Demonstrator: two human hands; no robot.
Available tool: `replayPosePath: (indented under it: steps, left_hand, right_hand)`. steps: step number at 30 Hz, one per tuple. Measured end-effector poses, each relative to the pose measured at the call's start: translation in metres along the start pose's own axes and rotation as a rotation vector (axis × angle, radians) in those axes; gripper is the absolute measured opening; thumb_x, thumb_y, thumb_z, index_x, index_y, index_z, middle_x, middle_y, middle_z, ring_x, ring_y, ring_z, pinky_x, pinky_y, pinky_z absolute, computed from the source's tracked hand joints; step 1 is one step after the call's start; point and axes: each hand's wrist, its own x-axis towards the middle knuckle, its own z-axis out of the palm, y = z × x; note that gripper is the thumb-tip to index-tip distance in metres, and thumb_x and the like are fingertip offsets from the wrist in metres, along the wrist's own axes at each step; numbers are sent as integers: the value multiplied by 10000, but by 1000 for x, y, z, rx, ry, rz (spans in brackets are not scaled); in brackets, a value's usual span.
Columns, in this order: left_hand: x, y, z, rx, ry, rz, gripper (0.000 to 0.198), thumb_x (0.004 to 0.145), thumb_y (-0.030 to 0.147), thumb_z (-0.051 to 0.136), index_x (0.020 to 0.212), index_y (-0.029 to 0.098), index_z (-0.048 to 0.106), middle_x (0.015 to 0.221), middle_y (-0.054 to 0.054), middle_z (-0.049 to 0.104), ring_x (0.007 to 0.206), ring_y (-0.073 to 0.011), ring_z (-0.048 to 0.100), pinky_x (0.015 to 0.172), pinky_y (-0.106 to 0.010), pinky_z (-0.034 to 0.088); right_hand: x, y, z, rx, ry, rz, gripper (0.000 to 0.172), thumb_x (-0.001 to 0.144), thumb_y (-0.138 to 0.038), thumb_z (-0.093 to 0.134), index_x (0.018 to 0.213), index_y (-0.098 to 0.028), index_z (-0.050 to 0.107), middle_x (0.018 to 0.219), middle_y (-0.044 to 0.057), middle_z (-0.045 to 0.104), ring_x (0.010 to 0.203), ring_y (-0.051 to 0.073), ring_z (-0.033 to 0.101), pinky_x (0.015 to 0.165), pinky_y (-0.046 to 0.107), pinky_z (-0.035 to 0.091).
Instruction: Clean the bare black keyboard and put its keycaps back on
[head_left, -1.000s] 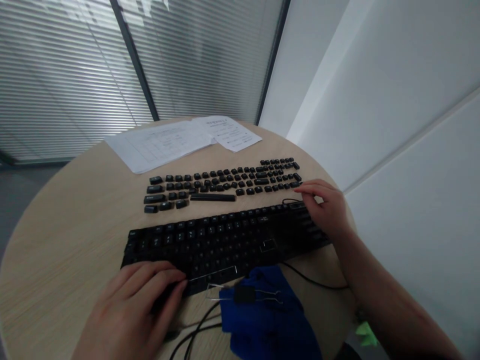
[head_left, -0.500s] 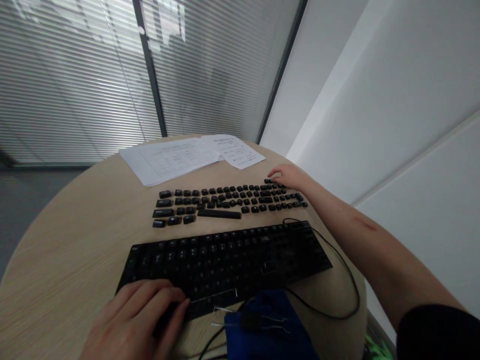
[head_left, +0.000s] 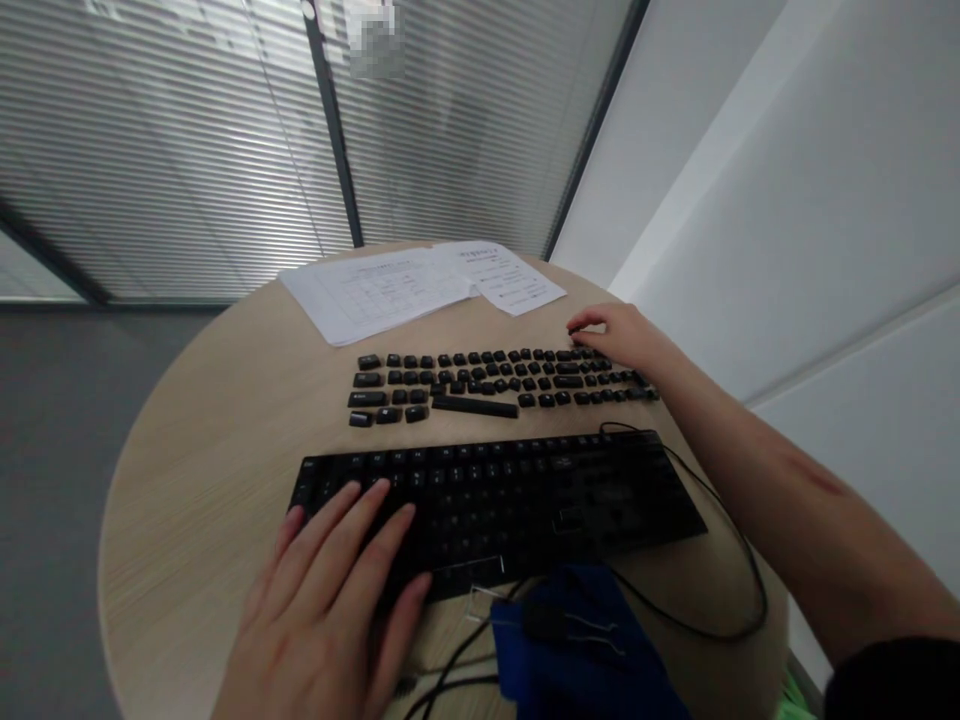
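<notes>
A black keyboard (head_left: pixel 480 545), many of its key places bare of caps, lies across the table before me. My left hand (head_left: pixel 326 590) rests over its left end, fingers spread out flat and holding nothing. Beyond the keyboard, loose black keycaps (head_left: pixel 367 380) stand in rows, with the long space bar (head_left: pixel 475 407) in the nearest row. At the far right end of those rows my right hand (head_left: pixel 619 333) pinches a small black keycap (head_left: pixel 574 331) between thumb and fingertips. Part of the rows is hidden behind that hand.
Printed paper sheets (head_left: pixel 382 290) lie at the far side of the round wooden table (head_left: pixel 187 450). In front of the keyboard sits a blue cloth-like item (head_left: pixel 581 650) with a black binder clip (head_left: pixel 546 620). A black cable (head_left: pixel 739 540) loops at the right, near a white wall.
My left hand has gone from curled at the keyboard's front edge to spread over its left keys. My right hand now lifts slightly with a keycap in its fingertips. The view has shifted.
</notes>
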Motion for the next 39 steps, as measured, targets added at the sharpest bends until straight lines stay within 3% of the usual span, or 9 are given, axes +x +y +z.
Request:
replayPosePath:
  steps: [4,7,10,13,17,23,29,39]
  left_hand:
    - [1,1,7,115,-62,-60,699,1024,583,354,1502,84,460,1543,-205,536,1479,-390,428,1267,-580,220]
    - [-1,-1,13,141,-96,-101,701,1026,592,305,1512,110,451,1498,-189,596,1447,-384,484,1258,-592,238]
    - [-2,-2,15,148,-117,-126,683,1019,588,300,1490,130,487,1481,-185,617,1423,-392,515,1247,-618,250]
    - [-1,-2,14,147,-114,-132,682,1016,580,298,1488,128,494,1487,-191,611,1430,-394,511,1255,-625,239]
    - [-1,0,10,126,-109,-146,676,1013,565,308,1498,128,480,1492,-199,597,1442,-403,491,1257,-628,243]
    - [-1,-3,8,104,-119,-157,675,992,617,329,1476,171,482,1428,-193,614,1334,-409,562,1239,-651,270]
    - [-2,-6,11,81,-131,-140,622,994,556,395,1492,190,470,1449,-177,601,1348,-419,555,1240,-663,281]
    - [-3,-8,12,24,-119,-141,555,1006,511,416,1460,207,512,1471,-160,580,1404,-385,511,1276,-625,263]
  right_hand:
    - [-80,-28,-21,223,195,-200,144,911,-310,720,1016,-250,797,1064,47,794,1001,240,740,944,408,583]
    - [-132,-46,-24,304,209,-228,96,923,-288,715,984,-266,786,1014,42,796,944,223,752,873,379,614]
    - [-156,-53,-13,364,196,-203,105,917,-258,711,998,-266,776,1026,50,785,921,206,750,789,335,634]
    - [-161,-53,2,401,210,-144,153,895,-249,723,1043,-255,763,1041,57,773,868,194,740,726,318,633]
    - [-162,-57,14,340,135,-144,195,898,-212,706,1079,-267,751,998,37,779,878,201,736,832,369,613]
    - [-164,-65,18,307,67,-199,165,905,-189,713,1046,-263,756,970,34,781,953,219,720,893,394,574]
    - [-163,-62,24,367,115,-269,133,932,-196,707,915,-291,799,996,4,810,933,199,736,895,385,590]
    - [-164,-61,24,322,91,-251,201,913,-175,708,915,-331,836,1008,1,818,916,206,757,883,388,613]
